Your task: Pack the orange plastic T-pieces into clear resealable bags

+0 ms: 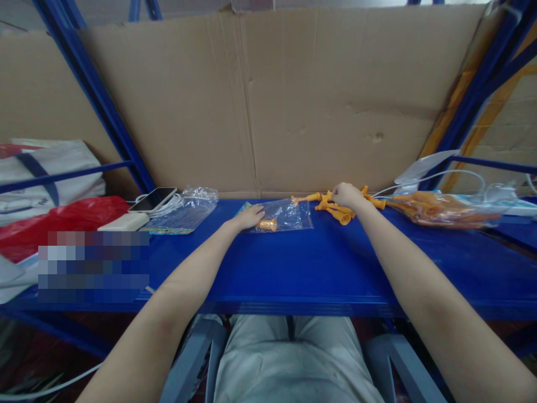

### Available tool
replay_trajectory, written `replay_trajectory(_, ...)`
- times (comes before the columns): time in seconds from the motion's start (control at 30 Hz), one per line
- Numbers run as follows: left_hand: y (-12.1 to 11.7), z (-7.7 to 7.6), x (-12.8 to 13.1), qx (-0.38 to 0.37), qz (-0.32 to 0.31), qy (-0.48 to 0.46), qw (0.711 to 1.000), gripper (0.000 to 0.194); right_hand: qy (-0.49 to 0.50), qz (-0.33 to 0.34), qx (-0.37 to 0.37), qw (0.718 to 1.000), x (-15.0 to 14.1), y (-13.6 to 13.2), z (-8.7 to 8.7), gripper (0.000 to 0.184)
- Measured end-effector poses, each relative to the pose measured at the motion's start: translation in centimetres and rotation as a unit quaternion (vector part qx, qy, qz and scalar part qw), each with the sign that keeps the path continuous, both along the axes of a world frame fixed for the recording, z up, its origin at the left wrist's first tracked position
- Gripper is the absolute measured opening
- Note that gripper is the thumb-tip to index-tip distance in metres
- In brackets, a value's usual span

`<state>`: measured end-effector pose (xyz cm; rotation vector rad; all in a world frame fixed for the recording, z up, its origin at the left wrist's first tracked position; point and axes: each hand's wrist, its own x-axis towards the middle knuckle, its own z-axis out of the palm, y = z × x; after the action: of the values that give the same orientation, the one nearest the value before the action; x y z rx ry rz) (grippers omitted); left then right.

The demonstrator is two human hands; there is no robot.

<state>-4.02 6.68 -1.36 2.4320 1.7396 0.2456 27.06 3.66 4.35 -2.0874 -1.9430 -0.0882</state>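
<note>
My left hand (250, 217) lies flat with its fingers stretched over the left end of a clear plastic bag (289, 217). A short orange flared piece (267, 225) shows just by that hand; I cannot tell whether it is inside the bag or on it. My right hand (347, 193) is closed over a small pile of orange plastic horn-shaped pieces (335, 210), its fingertips mostly hidden. It seems to grip one of them. Another slim orange piece (308, 197) lies between the bag's far edge and the pile.
On the right, a clear bag of orange pieces (432, 208) lies near a white cable. To the left are a phone (153, 199), flat clear packaging (188, 210) and a red bag (62, 218). Cardboard (293, 101) and blue posts (100, 101) bound the blue shelf (293, 268).
</note>
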Motion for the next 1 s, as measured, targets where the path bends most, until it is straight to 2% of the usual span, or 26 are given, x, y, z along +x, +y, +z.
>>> replay_trajectory(0.1,0.0,0.0,0.0,0.001,-0.001,0.022,1.000,0.059,-0.055,-0.043,-0.044,0.997,1.3,0.5,-0.8,0.033)
replay_trajectory(0.27,0.0,0.0,0.0,0.000,-0.003,0.042,0.999,0.060,-0.148,0.029,-0.108,0.983,1.4,1.2,-2.0,0.038)
replay_trajectory(0.67,-0.2,0.1,0.1,-0.008,0.005,0.036,0.999,0.059,-0.219,0.083,-0.095,0.968,2.0,1.9,-3.1,0.040)
replay_trajectory(1.0,0.0,0.0,0.0,0.000,0.000,0.033,0.999,0.060,-0.171,0.067,-0.086,0.979,2.7,2.7,-3.9,0.040)
